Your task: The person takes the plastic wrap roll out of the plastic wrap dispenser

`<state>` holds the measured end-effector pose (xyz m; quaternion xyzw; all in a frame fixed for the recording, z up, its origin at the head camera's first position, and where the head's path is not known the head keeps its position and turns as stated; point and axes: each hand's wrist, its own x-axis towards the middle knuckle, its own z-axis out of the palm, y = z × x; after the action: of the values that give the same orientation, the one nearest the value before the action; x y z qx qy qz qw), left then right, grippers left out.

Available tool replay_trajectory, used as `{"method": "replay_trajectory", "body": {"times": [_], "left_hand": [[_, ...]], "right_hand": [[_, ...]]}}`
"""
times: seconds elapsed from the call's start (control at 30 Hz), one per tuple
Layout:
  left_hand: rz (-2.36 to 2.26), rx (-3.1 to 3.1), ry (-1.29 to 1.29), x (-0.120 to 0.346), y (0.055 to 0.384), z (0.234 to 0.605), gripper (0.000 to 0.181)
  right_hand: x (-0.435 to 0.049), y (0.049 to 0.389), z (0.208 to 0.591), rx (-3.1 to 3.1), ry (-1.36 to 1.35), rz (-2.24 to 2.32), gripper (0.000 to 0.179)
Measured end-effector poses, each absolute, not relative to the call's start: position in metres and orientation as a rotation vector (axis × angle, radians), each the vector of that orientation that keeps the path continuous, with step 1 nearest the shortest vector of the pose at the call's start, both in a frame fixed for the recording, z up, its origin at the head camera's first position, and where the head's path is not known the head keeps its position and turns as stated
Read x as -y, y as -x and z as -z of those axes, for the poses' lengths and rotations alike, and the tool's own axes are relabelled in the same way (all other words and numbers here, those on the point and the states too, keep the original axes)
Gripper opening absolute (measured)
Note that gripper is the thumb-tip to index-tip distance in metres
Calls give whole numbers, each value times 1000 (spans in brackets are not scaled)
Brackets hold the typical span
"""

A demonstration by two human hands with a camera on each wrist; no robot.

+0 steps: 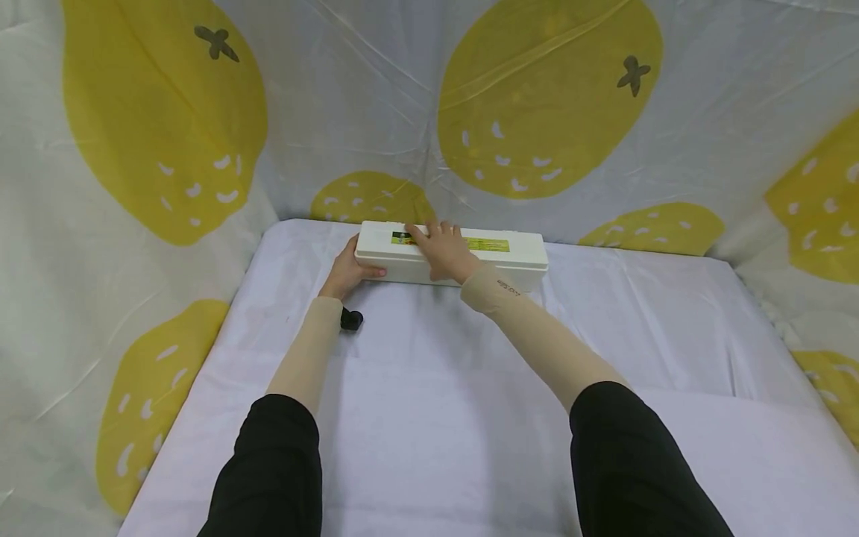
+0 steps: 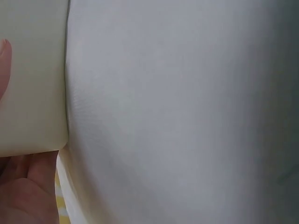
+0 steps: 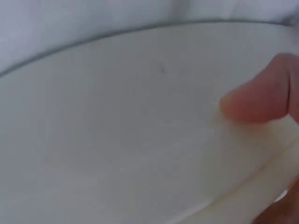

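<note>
A long white lidded box (image 1: 526, 261) lies crosswise at the far edge of the white-covered table, with a yellow-green label on its lid. My left hand (image 1: 349, 270) grips its left end, the thumb along the front face and the other fingers round the end. In the left wrist view, the box's corner (image 2: 35, 107) shows between thumb and palm. My right hand (image 1: 446, 252) holds the box near its middle, fingers spread over the lid and partly covering the label. The right wrist view shows the right thumb (image 3: 254, 102) against the box's smooth side.
White cloth with large yellow fruit prints (image 1: 550, 97) hangs behind the table and at both sides. The wrinkled white table cover (image 1: 429, 432) spreads in front of the box. A small black device (image 1: 351, 319) sits at my left wrist.
</note>
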<state>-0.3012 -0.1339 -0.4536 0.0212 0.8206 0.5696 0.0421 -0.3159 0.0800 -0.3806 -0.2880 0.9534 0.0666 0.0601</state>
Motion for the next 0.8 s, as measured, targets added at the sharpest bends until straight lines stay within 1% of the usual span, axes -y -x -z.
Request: {"method": "replay_trajectory", "body": {"times": [0.13,0.37,0.63,0.8], "left_hand": [[-1730,-2528,-72,135,301,455,100],[-1706,-2552,-89,134,302,453,98],[-1675,-2574,-126,134,304,454,95],[-1615,-2608,-134,136,304,454,96]], "right_hand": [[-74,311,391,-2994,834,-125,89],[-77,314,400,-3057,842,54,87],[-83,318,392,-3026,879,76,82],[-88,323,382,-2956,957,106,78]]}}
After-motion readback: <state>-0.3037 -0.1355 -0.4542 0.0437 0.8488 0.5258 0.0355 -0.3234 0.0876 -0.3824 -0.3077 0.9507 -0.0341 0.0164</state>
